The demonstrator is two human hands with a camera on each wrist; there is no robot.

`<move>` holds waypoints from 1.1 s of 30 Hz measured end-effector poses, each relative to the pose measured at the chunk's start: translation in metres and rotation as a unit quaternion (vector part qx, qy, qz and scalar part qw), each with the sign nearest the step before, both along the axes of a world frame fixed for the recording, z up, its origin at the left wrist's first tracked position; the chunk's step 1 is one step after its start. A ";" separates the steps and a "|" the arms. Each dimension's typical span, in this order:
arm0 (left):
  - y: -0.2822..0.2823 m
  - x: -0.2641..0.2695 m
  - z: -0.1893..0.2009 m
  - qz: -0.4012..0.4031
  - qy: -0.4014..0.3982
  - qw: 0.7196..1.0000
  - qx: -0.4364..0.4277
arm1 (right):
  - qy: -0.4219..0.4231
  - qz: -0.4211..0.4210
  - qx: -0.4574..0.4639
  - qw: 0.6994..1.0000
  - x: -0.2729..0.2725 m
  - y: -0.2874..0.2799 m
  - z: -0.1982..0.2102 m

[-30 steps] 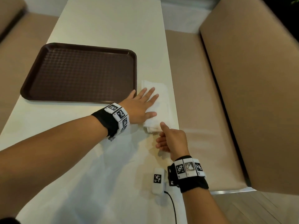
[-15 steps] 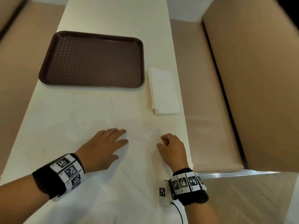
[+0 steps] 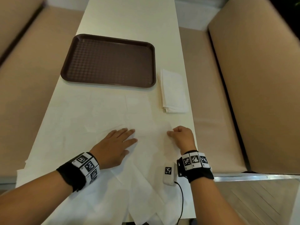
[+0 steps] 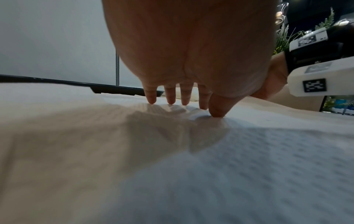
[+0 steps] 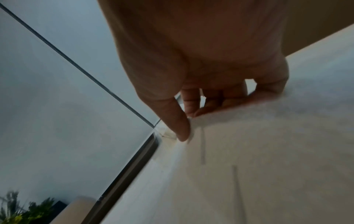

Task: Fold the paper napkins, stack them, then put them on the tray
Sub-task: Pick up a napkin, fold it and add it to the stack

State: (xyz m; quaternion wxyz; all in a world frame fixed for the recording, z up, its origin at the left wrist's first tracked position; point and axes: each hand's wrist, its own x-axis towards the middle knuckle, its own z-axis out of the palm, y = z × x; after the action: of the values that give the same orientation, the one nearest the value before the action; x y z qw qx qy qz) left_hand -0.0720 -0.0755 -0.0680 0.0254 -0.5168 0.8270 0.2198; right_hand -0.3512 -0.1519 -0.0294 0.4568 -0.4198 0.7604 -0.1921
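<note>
A stack of folded white napkins (image 3: 174, 93) lies on the table just right of the empty brown tray (image 3: 107, 60). Nearer me, unfolded white napkins (image 3: 142, 114) are spread flat and overlap one another. My left hand (image 3: 123, 141) lies flat on one of them with straight fingers; in the left wrist view its fingertips (image 4: 170, 102) press the paper (image 4: 249, 151). To the right, my right hand (image 3: 170, 133) is curled and pinches a raised edge of the napkin between thumb and forefinger, which the right wrist view shows at the fingertips (image 5: 188, 121).
A small white marker block (image 3: 168, 175) with a black cable lies by my right wrist. More loose napkins (image 3: 142, 208) hang over the table's near edge. Beige benches (image 3: 259, 95) run along both sides, close to the table's right edge (image 3: 191, 111).
Both hands left the folded stack and came back toward me onto the unfolded napkins. The left hand now lies flat on one, and the right has pinched its edge.
</note>
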 end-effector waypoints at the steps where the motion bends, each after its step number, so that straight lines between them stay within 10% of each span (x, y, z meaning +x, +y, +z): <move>1: 0.001 0.000 0.001 0.002 0.000 1.000 0.004 | -0.004 0.000 -0.014 1.000 0.000 -0.001 0.004; 16: 0.005 -0.001 0.017 0.006 -0.053 0.998 0.039 | -0.180 -0.048 -0.217 0.958 -0.011 -0.007 0.067; 22: -0.002 -0.003 0.033 0.089 0.073 0.991 0.070 | -0.326 -0.052 -0.225 0.917 -0.002 -0.003 0.090; 27: -0.023 -0.005 0.058 0.274 0.390 0.848 0.232 | -0.406 -0.015 -0.202 0.891 0.017 0.007 0.098; 33: -0.024 -0.005 0.065 0.257 0.574 0.672 0.391 | -0.475 0.036 -0.167 0.863 0.040 0.017 0.098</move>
State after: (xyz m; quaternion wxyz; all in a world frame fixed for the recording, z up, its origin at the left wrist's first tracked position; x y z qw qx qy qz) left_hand -0.0775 -0.0996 -0.0029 -0.3117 -0.4238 0.3518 0.7743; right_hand -0.3109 -0.1349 0.0686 0.6925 -0.3748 0.3923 -0.4755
